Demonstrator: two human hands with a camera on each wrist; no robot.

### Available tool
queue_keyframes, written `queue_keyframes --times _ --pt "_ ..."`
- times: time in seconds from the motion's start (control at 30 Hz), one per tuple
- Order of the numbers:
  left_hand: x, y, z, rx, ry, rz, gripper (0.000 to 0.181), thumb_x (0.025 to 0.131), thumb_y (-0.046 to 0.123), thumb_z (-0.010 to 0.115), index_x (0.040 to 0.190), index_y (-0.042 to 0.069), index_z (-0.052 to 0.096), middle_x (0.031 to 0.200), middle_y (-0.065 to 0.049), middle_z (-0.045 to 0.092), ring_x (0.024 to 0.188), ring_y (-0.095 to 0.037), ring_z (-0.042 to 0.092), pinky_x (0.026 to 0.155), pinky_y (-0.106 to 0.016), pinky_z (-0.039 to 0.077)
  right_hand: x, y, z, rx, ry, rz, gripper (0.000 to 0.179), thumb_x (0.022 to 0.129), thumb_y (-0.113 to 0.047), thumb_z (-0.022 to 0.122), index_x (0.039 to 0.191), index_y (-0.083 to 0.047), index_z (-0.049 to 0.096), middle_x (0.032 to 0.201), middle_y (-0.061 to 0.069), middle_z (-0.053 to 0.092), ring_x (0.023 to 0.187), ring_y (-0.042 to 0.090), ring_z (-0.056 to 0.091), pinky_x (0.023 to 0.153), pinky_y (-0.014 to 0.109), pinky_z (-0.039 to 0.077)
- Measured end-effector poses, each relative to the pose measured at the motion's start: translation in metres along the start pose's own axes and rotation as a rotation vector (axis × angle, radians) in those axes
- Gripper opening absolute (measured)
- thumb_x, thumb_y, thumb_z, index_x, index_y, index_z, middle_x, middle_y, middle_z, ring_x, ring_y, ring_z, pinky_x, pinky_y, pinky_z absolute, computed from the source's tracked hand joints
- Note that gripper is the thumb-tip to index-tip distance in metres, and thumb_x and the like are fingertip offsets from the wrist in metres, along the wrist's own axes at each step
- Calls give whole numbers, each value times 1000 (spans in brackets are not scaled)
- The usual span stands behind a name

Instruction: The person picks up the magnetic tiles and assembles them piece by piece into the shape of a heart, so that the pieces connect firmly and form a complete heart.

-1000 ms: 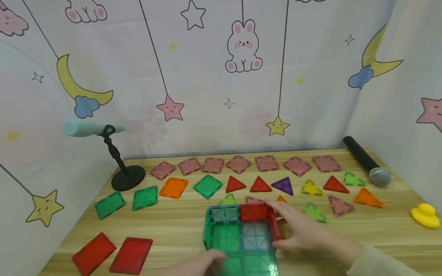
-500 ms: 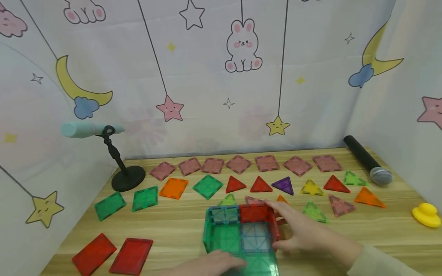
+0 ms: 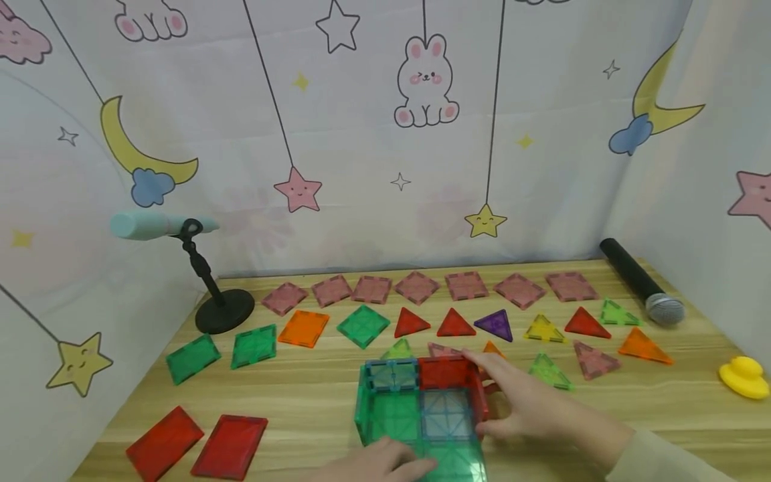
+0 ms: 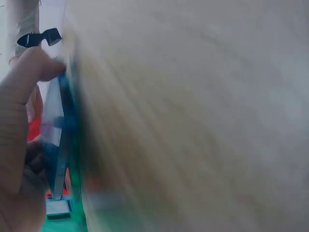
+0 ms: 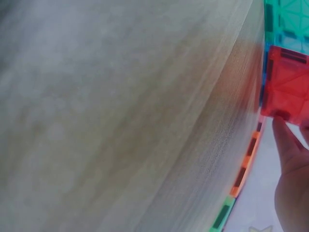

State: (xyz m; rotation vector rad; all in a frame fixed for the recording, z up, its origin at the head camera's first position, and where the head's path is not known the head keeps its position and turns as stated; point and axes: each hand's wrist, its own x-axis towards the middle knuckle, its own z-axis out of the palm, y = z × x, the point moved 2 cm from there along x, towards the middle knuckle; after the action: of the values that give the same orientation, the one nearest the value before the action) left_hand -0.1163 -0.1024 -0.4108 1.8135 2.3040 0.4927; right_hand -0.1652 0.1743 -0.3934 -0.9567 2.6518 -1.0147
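A box-like build of magnetic tiles (image 3: 393,416) stands at the front middle of the table, with a green and clear floor and upright green, blue and red walls. My right hand (image 3: 530,402) holds the upright red tile (image 5: 289,87) on its right side, thumb at the near end and fingers at the far corner. My left hand (image 3: 376,462) is over the front left of the floor. In the left wrist view it pinches a blue tile (image 4: 57,140) between thumb and fingers, beside the green edge. The head view hides that tile behind the hand.
Two red tiles (image 3: 229,446) lie at the left. Rows of pink squares (image 3: 417,286) and coloured triangles (image 3: 494,324) lie behind the build. A stand (image 3: 224,309) is at the back left, a microphone (image 3: 641,281) at the back right, a yellow duck (image 3: 743,377) at the right edge.
My left hand has moved right, over the front of the tile floor, and its fingers have shifted slightly in the last half second. My right hand and the build have stayed put.
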Motion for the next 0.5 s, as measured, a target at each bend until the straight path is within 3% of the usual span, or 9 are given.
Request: queue_keyframes --times 0.07,0.13,0.3,0.37,0.43,0.5 --pt "-1 2 -1 -48 -6 -25 55 99 32 46 146 13 26 126 -6 48 110 -7 46 87 -11 36 0 0 0 7 -1 -2 93 78 -43 74 149 -28 16 137 1 39 114 17 50 90 38 45" --pt "-3 2 -3 -121 -15 -92 56 98 34 48 146 14 28 130 -6 46 113 -8 46 85 -15 41 0 0 1 13 -3 -7 93 78 -42 74 150 -27 16 137 2 39 114 17 51 90 37 46" --pt "-12 -8 -5 -344 -34 -373 58 93 41 55 144 19 36 137 -2 39 116 -7 43 83 -23 46 1 2 1 8 2 -23 94 78 -40 75 150 -25 17 137 1 39 114 17 50 89 36 46" --pt "-21 -21 2 -390 7 -441 63 90 45 59 144 23 35 139 0 36 118 -8 42 85 -25 46 0 2 0 -3 5 -25 94 77 -40 75 150 -25 17 137 1 39 114 17 50 90 38 46" --pt "-33 -35 11 -391 84 -462 70 85 50 62 145 28 33 141 3 32 120 -9 40 88 -28 46 0 2 0 -17 4 -18 94 78 -42 75 150 -26 16 137 0 39 114 16 50 90 38 45" --pt "-44 -40 12 -359 203 -398 75 84 52 63 146 26 30 143 0 29 121 -12 40 90 -30 45 0 2 0 -16 1 -19 94 78 -42 74 150 -26 16 137 0 39 114 16 50 90 39 45"
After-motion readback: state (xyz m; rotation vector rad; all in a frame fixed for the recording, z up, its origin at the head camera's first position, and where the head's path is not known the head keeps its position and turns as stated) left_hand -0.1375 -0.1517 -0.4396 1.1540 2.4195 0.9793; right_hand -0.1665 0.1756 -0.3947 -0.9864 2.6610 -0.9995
